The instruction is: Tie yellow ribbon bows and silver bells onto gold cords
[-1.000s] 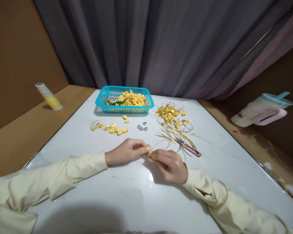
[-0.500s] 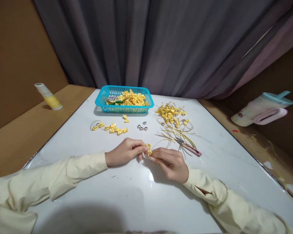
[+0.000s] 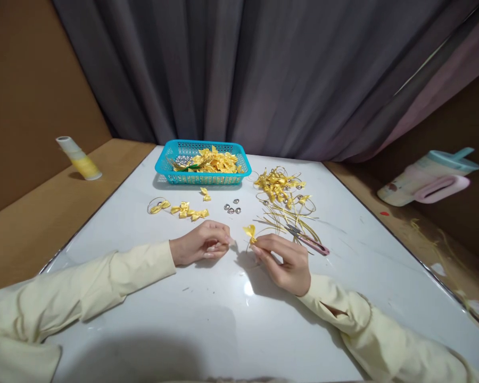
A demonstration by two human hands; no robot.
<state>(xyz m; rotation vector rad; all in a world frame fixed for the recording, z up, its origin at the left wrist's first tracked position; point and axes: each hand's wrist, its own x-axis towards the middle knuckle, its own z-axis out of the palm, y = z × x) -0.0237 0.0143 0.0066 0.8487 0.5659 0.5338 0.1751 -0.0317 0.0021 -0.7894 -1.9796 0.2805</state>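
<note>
Well in front of the turquoise basket (image 3: 162,166), nearest the person, the right hand (image 3: 284,264) pinches a small yellow ribbon bow (image 3: 249,232) between thumb and fingertips. The bow is satin, two flared loops pinched at the middle, held just above the white table (image 3: 207,319). The left hand (image 3: 201,243) rests beside it, fingers curled in loosely; whether they grip anything cannot be told. Closer to the basket lie pink-handled snips (image 3: 310,243), a row of loose bows (image 3: 187,211) and silver beads (image 3: 232,208).

Dim overhead light glares off the white table (image 3: 207,324), casting soft shadows; wide-angle edges bend.
</note>
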